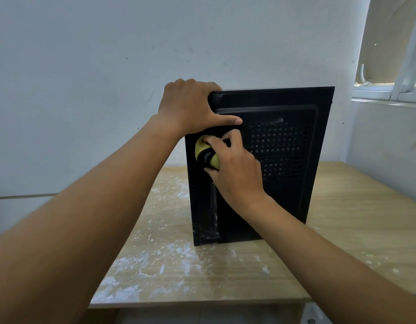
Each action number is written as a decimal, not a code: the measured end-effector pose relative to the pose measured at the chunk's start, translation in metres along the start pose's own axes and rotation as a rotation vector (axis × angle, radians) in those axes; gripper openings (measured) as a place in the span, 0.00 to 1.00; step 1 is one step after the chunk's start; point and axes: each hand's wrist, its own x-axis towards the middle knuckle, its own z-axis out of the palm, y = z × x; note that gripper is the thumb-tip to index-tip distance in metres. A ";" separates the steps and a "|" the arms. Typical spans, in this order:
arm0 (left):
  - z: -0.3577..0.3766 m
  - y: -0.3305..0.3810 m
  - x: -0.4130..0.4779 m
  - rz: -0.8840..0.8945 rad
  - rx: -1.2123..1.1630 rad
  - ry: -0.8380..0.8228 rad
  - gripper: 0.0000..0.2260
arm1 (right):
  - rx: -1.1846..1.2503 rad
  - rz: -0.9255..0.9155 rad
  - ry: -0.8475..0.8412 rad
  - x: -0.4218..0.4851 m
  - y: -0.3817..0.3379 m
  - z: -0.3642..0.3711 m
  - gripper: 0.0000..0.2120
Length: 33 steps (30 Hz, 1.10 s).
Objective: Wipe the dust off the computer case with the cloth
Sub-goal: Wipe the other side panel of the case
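Left hand [190,106] grips upright black metal computer case [284,160] top-left corner to steady it; right hand [235,169] presses bunched yellow-black cloth [205,152] there

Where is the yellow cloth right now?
In the head view, the cloth is bunched in the right hand against the upper left of the computer case, just below the left hand.

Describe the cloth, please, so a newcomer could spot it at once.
A black computer case stands upright on the wooden table. Against its near panel's upper left, the right hand grips the cloth: a small bunched wad, the only yellow thing there.
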 end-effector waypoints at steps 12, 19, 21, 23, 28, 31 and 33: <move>0.002 -0.003 0.001 0.020 -0.002 0.009 0.36 | -0.055 0.019 -0.115 -0.068 0.012 0.037 0.31; 0.004 -0.004 0.002 0.030 -0.004 0.032 0.34 | -0.052 0.063 -0.269 -0.122 0.022 0.067 0.35; 0.004 -0.004 0.002 0.033 -0.003 0.035 0.34 | -0.059 0.075 -0.297 -0.132 0.023 0.072 0.35; 0.005 -0.005 0.003 0.035 -0.004 0.037 0.35 | -0.053 0.088 -0.297 -0.135 0.023 0.074 0.35; 0.006 -0.005 0.003 0.036 -0.008 0.048 0.35 | 0.014 0.127 -0.219 -0.116 0.015 0.062 0.38; 0.006 -0.006 0.003 0.039 -0.008 0.041 0.35 | 0.033 0.151 -0.119 -0.082 0.005 0.046 0.37; 0.005 -0.005 0.002 0.037 -0.010 0.034 0.35 | 0.019 0.141 -0.067 -0.057 -0.001 0.034 0.32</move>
